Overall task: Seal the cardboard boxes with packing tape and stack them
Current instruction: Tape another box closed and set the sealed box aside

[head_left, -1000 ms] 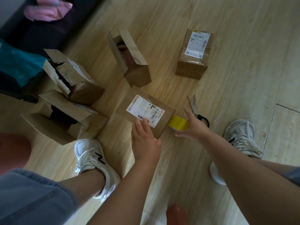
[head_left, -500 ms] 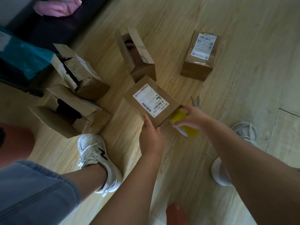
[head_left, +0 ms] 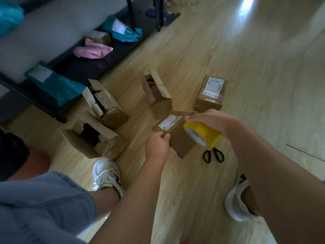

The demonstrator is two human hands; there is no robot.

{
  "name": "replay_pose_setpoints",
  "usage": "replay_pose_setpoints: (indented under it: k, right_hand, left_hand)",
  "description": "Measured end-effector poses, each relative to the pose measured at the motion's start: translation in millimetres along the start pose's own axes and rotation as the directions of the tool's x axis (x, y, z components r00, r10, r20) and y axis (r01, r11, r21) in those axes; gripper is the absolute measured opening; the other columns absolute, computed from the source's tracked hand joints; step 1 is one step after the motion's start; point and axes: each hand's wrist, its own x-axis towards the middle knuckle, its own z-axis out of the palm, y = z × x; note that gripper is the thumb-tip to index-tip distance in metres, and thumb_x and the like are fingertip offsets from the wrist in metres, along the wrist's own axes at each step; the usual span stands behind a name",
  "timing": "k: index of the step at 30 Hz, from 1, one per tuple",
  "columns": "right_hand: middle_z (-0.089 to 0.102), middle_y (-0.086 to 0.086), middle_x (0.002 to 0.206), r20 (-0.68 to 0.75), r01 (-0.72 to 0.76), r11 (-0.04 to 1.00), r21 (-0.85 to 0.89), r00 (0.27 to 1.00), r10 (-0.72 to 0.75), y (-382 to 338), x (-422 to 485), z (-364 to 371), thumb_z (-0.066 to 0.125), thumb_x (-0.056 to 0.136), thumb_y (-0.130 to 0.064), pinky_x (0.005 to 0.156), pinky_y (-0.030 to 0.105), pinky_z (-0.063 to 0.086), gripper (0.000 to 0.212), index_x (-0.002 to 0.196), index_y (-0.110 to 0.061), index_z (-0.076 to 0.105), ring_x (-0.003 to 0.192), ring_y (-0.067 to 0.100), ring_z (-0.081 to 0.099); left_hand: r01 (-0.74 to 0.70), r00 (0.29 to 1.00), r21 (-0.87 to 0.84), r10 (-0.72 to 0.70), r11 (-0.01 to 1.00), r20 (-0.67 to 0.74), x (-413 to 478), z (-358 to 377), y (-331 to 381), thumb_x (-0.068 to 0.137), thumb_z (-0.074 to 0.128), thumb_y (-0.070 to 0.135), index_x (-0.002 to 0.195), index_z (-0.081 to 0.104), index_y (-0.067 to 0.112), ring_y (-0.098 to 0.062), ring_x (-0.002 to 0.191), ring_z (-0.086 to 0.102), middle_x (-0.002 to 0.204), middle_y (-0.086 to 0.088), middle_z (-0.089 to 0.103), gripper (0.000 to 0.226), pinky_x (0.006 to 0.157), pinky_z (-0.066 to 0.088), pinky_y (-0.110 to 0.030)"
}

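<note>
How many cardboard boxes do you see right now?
6. Held box in the left hand; labelled box far right; open box behind the held one; upper left box and lower left box, both open; small box on the bench. More may be hidden.

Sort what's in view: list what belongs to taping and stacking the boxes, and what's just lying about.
For the job: yellow roll of packing tape in the right hand; brown labelled cardboard box gripped by the left hand; three open brown cardboard boxes; second labelled cardboard box; black-handled scissors.
Lying about: teal plastic mailer bags; pink plastic bag; small brown parcel on the dark bench.
</note>
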Motion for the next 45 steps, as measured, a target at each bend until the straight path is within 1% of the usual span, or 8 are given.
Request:
replay_pose_setpoints:
  k: [6, 8, 12, 17, 21, 24, 31, 45]
  right_hand:
    - [0.054, 0.015, 0.131, 0.041, -0.071, 0.997, -0.044, 0.997, 0.073, -38.6, -7.6, -6.4, 0.07, 0.088, -0.048, 0.103, 0.046, 0.046, 0.057, 0.13, -0.013, 0.053, 0.121, 0.037, 0.054]
    - [0.051, 0.017, 0.139, 0.015, -0.066, 0.993, -0.097, 0.998, 0.068, -47.1, -2.1, -0.4, 0.064, 0.094, -0.046, 0.103, 0.045, 0.043, 0.062, 0.142, -0.009, 0.049, 0.126, 0.038, 0.051]
    - [0.042, 0.019, 0.148, 0.043, -0.063, 0.988, -0.139, 0.997, 0.07, -70.3, 11.6, 15.8, 0.05, 0.102, -0.044, 0.106, 0.045, 0.037, 0.063, 0.15, -0.005, 0.037, 0.135, 0.039, 0.042]
    - [0.037, 0.013, 0.153, -0.076, 0.007, 0.995, -0.104, 0.997, -0.015, -84.9, 24.1, 21.0, 0.04, 0.107, -0.039, 0.107, 0.037, 0.037, 0.055, 0.156, -0.013, 0.031, 0.14, 0.036, 0.038]
    - [0.062, 0.009, 0.122, -0.161, 0.092, 0.996, -0.002, 0.983, -0.091, -75.8, 29.5, 16.4, 0.06, 0.098, -0.033, 0.065, 0.02, 0.044, 0.048, 0.136, -0.003, 0.055, 0.084, 0.018, 0.06]
    - [0.068, 0.001, 0.093, -0.191, 0.097, 0.995, 0.007, 0.977, -0.094, -59.6, 32.8, 13.6, 0.063, 0.084, -0.058, 0.064, 0.026, 0.046, 0.058, 0.117, -0.01, 0.067, 0.076, 0.013, 0.061]
    - [0.062, -0.002, 0.102, -0.296, 0.214, 0.959, 0.186, 0.943, -0.153, -23.0, 25.2, 7.0, 0.063, 0.089, -0.06, 0.087, 0.036, 0.046, 0.054, 0.115, -0.013, 0.066, 0.1, 0.019, 0.059]
    - [0.042, 0.003, 0.069, -0.314, 0.202, 0.969, 0.145, 0.938, -0.149, -17.8, 28.2, 9.8, 0.065, 0.088, -0.054, 0.06, 0.03, 0.033, 0.039, 0.077, -0.017, 0.056, 0.065, 0.016, 0.042]
  left_hand:
    - [0.278, 0.959, -0.171, -0.262, 0.945, 0.111, 11.4, -5.7, 8.2, 0.096, 0.057, 0.011, 0.084, 0.064, -0.004, -0.034, 0.079, 0.074, 0.043, 0.001, 0.061, 0.021, 0.071, 0.062, -0.041]
    - [0.262, 0.964, -0.152, -0.253, 0.953, 0.076, 18.7, -5.6, 2.8, 0.097, 0.052, 0.006, 0.074, 0.064, -0.002, -0.037, 0.081, 0.073, 0.054, -0.01, 0.068, 0.027, 0.077, 0.061, -0.045]
    - [-0.065, 0.993, 0.249, 0.089, 0.966, -0.083, 11.0, -3.3, 0.6, 0.097, 0.051, 0.011, 0.124, 0.065, 0.014, -0.025, 0.105, 0.063, 0.12, -0.005, 0.062, 0.03, 0.077, 0.042, -0.027]
    - [-0.446, 0.865, 0.41, 0.501, 0.796, -0.032, -4.1, 6.8, -18.8, 0.093, 0.057, 0.007, 0.136, 0.057, 0.014, -0.028, 0.13, 0.049, 0.14, -0.007, 0.054, 0.044, 0.105, 0.041, -0.037]
    - [-0.52, 0.801, 0.611, 0.589, 0.597, 0.106, -0.7, 14.2, -31.2, 0.094, 0.054, 0.004, 0.148, 0.039, 0.001, -0.034, 0.147, 0.028, 0.158, -0.015, 0.032, 0.056, 0.12, 0.01, -0.039]
    - [-0.536, 0.815, 0.632, 0.537, 0.56, 0.217, 1.8, 14.1, -24.4, 0.101, 0.034, 0.004, 0.157, 0.014, 0.007, -0.028, 0.153, 0.0, 0.166, -0.011, 0.004, 0.059, 0.118, -0.012, -0.031]
    - [-0.556, 0.809, 0.702, 0.483, 0.446, 0.334, 10.5, 14.2, -2.1, 0.102, 0.038, 0.017, 0.155, 0.017, 0.005, -0.027, 0.153, -0.001, 0.165, -0.012, 0.004, 0.058, 0.123, -0.005, -0.036]
    - [-0.428, 0.895, 0.833, 0.296, 0.352, 0.335, 19.9, 21.6, 8.6, 0.109, 0.018, 0.031, 0.156, -0.006, 0.006, -0.026, 0.152, -0.011, 0.164, -0.015, -0.012, 0.059, 0.124, -0.004, -0.041]
